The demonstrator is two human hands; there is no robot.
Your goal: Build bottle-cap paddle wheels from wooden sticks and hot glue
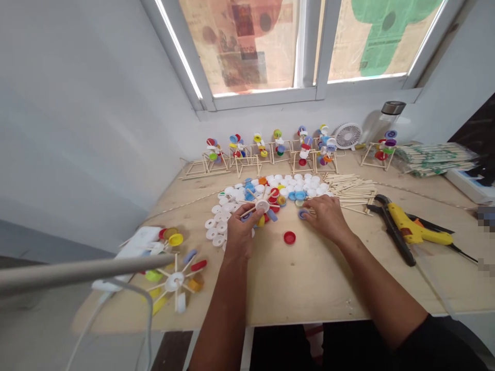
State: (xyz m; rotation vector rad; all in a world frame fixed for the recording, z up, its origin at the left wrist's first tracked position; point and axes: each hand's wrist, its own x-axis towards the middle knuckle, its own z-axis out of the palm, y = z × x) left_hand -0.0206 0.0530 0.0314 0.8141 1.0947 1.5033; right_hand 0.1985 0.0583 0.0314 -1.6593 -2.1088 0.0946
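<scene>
On my feed, the left hand (243,232) is curled narrow around a wheel (262,206) of wooden sticks tipped with bottle caps, holding it up by the spokes just above the worktop (309,278). The right hand (327,219) lies low and open, its fingertips (309,206) resting on a blue cap (302,213).

Between the hands, a loose crowd of caps (220,221), mostly white with some blue, red and yellow, spreads across the middle of the frame. A lone red cap (290,237) sits just below. To the upper right of the right hand lies a heap of sticks (350,190). Further right are a yellow glue gun (410,229) and a black tool (394,232).

A finished wheel (175,281) lies at lower left, partly behind a blurred grey pole (77,270) that crosses my view. Along the window wall stand cap models (240,154), a small white fan (347,135) and a bottle (390,116). Wrapped bundles (435,159) sit at right, their print too small for me to read.
</scene>
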